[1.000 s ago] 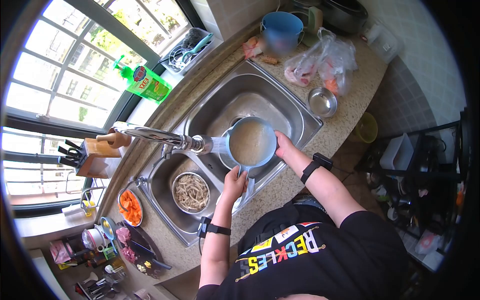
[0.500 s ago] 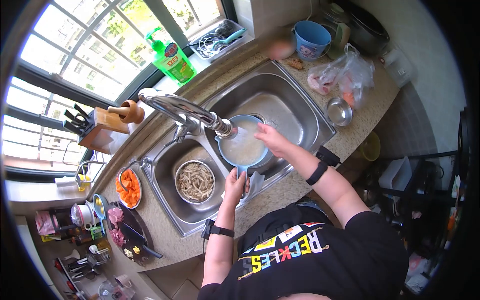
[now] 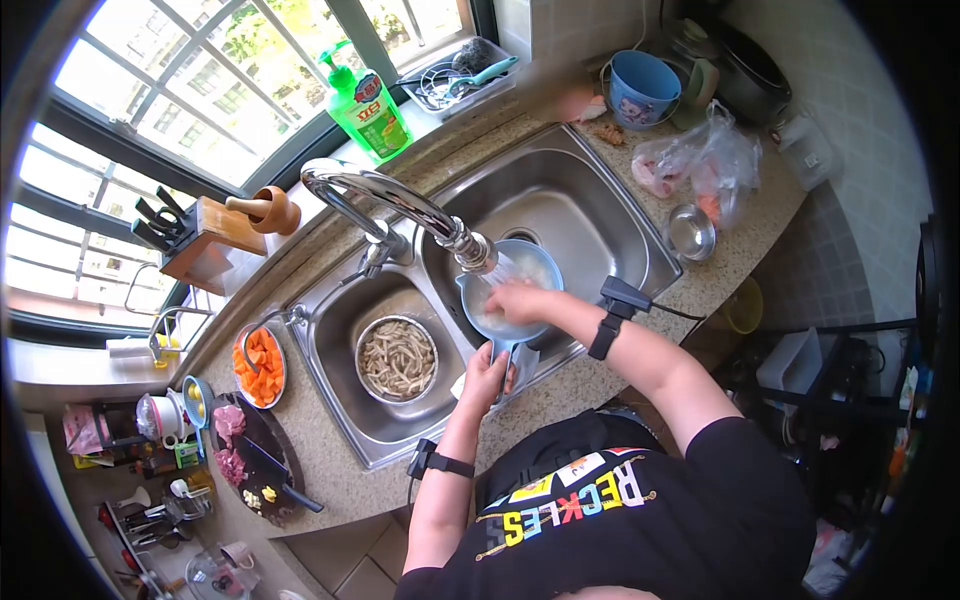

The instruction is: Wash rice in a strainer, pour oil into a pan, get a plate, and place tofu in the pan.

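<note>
My left hand (image 3: 485,377) is closed round the handle of a light-blue bowl (image 3: 551,308), held over the front edge of the right sink basin (image 3: 590,200). Cloudy whitish liquid fills much of the bowl. My right hand (image 3: 515,303) reaches down into it, the fingers hidden by the liquid and blurred. From the chrome faucet (image 3: 400,205), water runs into the bowl just beyond that hand. A round metal bowl of pale strips (image 3: 398,358) stands in the left basin (image 3: 340,410).
Left of the sink are a dish of orange chunks (image 3: 262,368) and a dark cutting board (image 3: 285,440) with pink meat and a knife (image 3: 290,485). Behind stand a knife block (image 3: 215,240) and a green soap bottle (image 3: 368,115). Plastic bags (image 3: 715,165) and a small metal bowl (image 3: 690,232) lie right.
My right hand has gone from the bowl's right rim down into the cloudy liquid. My left hand keeps its hold on the handle. The view has shifted slightly.
</note>
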Motion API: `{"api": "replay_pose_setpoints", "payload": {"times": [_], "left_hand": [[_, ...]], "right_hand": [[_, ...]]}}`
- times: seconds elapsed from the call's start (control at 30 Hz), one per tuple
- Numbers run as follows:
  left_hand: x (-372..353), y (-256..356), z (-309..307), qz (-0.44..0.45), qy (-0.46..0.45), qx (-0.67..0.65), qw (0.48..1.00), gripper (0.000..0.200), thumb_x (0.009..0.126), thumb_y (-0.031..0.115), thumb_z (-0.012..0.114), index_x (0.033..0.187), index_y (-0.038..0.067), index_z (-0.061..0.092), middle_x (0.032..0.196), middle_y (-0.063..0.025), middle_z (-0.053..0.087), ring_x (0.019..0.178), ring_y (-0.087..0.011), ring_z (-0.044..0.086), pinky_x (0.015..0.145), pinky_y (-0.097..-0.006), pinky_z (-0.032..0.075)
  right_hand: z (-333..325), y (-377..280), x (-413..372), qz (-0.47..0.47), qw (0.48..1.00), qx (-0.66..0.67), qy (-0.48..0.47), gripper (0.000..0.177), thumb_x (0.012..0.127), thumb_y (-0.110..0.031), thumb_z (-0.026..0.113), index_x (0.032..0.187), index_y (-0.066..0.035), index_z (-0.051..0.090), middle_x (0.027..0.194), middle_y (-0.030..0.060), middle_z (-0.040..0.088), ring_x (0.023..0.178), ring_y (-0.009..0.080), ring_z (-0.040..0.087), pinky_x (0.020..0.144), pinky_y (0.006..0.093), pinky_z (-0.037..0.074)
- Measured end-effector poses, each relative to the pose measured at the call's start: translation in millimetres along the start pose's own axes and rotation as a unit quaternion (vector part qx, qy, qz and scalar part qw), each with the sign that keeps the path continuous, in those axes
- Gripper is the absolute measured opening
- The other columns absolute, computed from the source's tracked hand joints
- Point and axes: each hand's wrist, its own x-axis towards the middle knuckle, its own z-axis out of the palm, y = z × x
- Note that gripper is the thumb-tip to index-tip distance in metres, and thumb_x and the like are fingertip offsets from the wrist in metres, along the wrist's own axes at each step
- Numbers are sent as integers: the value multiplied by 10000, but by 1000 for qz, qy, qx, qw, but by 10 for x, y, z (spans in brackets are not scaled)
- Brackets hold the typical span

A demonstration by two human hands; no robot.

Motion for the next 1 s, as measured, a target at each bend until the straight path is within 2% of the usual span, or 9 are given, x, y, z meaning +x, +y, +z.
{"api": "replay_pose_setpoints", "payload": {"times": [0.23, 0.37, 0.43, 0.47, 0.53, 0.63, 0.77, 0.83, 1.0], "left_hand": [[58, 54, 51, -4, 3, 9, 1000, 62, 912, 98, 432, 903, 40, 450, 591, -43, 500, 411, -114, 449, 384, -228, 359], [151, 77, 108, 14, -1, -3, 1000, 65, 912, 100, 436, 885, 40, 445, 594, -41, 504, 409, -107, 450, 386, -225, 360], [172, 65, 127, 23, 2, 22, 999, 72, 911, 101, 440, 871, 42, 444, 593, -39, 504, 411, -105, 451, 386, -221, 358], [170, 60, 122, 22, 1, 22, 1000, 72, 911, 101, 440, 871, 42, 444, 593, -39, 504, 411, -105, 451, 386, -221, 358], [132, 91, 119, 2, 9, 34, 999, 73, 911, 102, 443, 863, 47, 446, 595, -37, 501, 413, -104, 452, 386, -222, 356], [125, 42, 90, 8, 10, 5, 1000, 76, 912, 108, 445, 859, 54, 443, 597, -40, 502, 413, -107, 452, 387, -226, 355], [86, 87, 55, 4, 5, -8, 1000, 79, 914, 117, 446, 863, 57, 444, 601, -42, 502, 414, -111, 451, 389, -228, 355], [101, 94, 40, 7, -8, -7, 1000, 87, 916, 128, 448, 867, 56, 444, 601, -44, 502, 414, -113, 447, 391, -227, 355], [150, 190, 62, 12, -33, 7, 999, 84, 913, 115, 454, 868, 44, 455, 598, -34, 502, 409, -101, 437, 388, -226, 354]], "right_hand": [[-171, 323, -19, 109, 984, -44, 133, 221, 735, -45, 516, 914, 1, 637, 1033, 264, 563, 972, 350, 561, 811, 430, 460], [-183, 188, -68, 162, 987, -9, 17, 337, 738, -54, 541, 1061, 43, 539, 1103, 273, 516, 968, 364, 552, 851, 427, 439], [-50, 108, -105, 270, 898, 333, 97, 409, 777, -38, 517, 1174, 19, 434, 1102, 227, 525, 978, 327, 560, 840, 445, 458], [20, 113, -91, 271, 897, 334, 98, 409, 777, -38, 517, 1174, 19, 434, 1102, 227, 525, 978, 327, 560, 840, 445, 458], [153, 147, -27, 196, 722, 661, 61, 540, 802, -59, 526, 1270, 5, 266, 1042, 163, 533, 907, 287, 569, 708, 430, 500], [219, 241, 82, 71, 617, 782, 49, 573, 802, -28, 511, 1307, -29, 240, 1057, 144, 508, 950, 303, 548, 693, 452, 496], [168, 355, 227, 53, 642, 755, 125, 567, 787, -28, 517, 1307, -30, 290, 1079, 151, 513, 1005, 289, 528, 768, 436, 484], [56, 406, 242, 65, 820, 528, 213, 527, 769, -19, 504, 1279, -36, 371, 1173, 193, 485, 1047, 338, 514, 885, 418, 438], [-179, 238, 243, 32, 976, 116, 180, 500, 740, 16, 473, 1236, -21, 422, 1241, 220, 443, 1117, 383, 450, 962, 400, 370]]}}
